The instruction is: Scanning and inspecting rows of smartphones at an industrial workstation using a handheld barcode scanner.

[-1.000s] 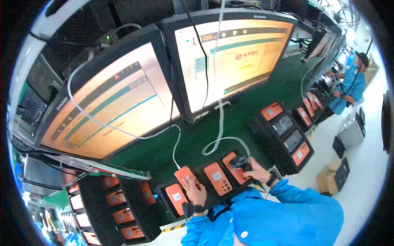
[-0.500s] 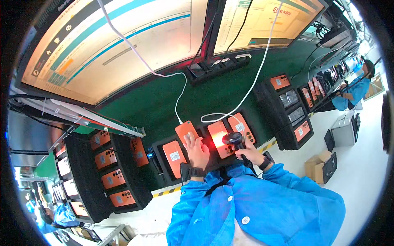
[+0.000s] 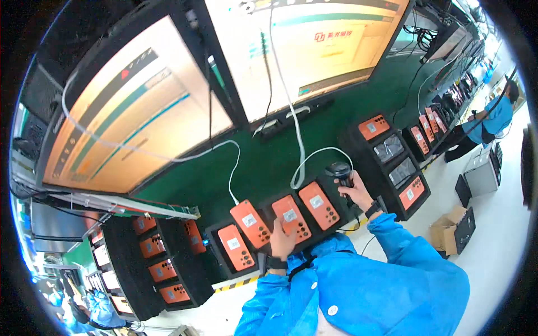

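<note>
My right hand (image 3: 355, 192) is wrapped round the handle of a black handheld barcode scanner (image 3: 338, 169), raised at the right of a row of orange phones. My left hand (image 3: 282, 241) rests at the lower left edge of one orange phone (image 3: 290, 216), fingers apart and seemingly touching it. To its right lies another phone (image 3: 319, 205); to its left are a phone with a white cable in its top end (image 3: 250, 223) and an outer phone (image 3: 235, 246). All four lie camera side up, with white labels, in a black tray (image 3: 223, 271).
Two lit monitors (image 3: 140, 112) (image 3: 314, 50) stand behind the green mat (image 3: 185, 182). Black foam racks of phones flank me, one at left (image 3: 193, 280), one at right (image 3: 358, 148). White cables hang across the middle. An open cardboard box (image 3: 448, 227) sits on the floor; a co-worker (image 3: 493, 120) stands far right.
My right hand has lifted the scanner away to the right, and its red glow is gone from the phone. My left hand has shifted right, from the cabled phone to its neighbour. The view has turned.
</note>
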{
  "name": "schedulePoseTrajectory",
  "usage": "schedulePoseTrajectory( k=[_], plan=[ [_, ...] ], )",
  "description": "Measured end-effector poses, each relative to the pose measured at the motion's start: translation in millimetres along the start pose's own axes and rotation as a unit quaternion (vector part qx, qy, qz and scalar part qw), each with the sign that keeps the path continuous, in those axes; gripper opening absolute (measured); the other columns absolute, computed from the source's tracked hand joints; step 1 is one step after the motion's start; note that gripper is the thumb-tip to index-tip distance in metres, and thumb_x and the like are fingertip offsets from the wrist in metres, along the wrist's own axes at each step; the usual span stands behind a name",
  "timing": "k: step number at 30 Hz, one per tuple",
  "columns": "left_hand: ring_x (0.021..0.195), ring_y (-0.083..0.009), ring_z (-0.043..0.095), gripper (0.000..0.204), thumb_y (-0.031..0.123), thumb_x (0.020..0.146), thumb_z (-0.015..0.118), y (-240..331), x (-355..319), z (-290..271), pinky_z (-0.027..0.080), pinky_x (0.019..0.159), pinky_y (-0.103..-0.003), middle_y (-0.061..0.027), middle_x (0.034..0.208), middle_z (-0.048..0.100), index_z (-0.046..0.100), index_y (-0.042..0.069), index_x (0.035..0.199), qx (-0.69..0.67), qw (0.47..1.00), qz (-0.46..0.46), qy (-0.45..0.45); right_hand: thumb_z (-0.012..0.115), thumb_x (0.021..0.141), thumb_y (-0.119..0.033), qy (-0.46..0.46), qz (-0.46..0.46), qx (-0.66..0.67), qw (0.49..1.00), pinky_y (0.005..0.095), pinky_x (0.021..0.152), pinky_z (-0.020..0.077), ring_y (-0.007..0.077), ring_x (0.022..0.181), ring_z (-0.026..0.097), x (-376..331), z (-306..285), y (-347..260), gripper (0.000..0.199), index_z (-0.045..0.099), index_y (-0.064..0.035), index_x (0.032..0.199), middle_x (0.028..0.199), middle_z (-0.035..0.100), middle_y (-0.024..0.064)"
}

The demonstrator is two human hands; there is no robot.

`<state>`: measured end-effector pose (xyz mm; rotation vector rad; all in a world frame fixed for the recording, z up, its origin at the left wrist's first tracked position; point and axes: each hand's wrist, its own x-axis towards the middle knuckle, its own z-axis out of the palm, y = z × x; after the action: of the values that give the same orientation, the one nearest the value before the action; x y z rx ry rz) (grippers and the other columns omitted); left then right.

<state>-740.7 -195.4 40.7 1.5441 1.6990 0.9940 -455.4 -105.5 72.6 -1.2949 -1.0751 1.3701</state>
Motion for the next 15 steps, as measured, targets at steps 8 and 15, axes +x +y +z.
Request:
schedulePoseTrajectory(
  k=[8,15],
  plan=[
    [0.083,-0.0229,0.061,0.064,0.012,0.071,0.072,25,30,30,0.05,0.073,-0.035,-0.0143,0.09,0.059,0.039,-0.002,0.124,-0.077,0.975,-0.186,0.091,0.07,0.077,-0.025,0.156,0.087,-0.245,0.953,0.0358,0.072,0.0435,0.0249,0.081,0.056,60,-63,156,0.035,0.053,0.0004,0.096,0.086,0.057,0.0096],
    [0.079,-0.015,0.059,0.051,0.004,0.076,0.067,10,39,-6,0.049,0.068,-0.028,-0.0088,0.096,0.06,0.043,0.002,0.121,-0.098,0.985,-0.121,-0.07,0.042,0.092,-0.029,0.003,0.001,0.095,0.995,0.0254,0.061,0.0417,0.0119,0.065,0.051,61,28,17,0.032,0.051,-0.0038,0.075,0.074,0.055,0.0023]
  ],
)
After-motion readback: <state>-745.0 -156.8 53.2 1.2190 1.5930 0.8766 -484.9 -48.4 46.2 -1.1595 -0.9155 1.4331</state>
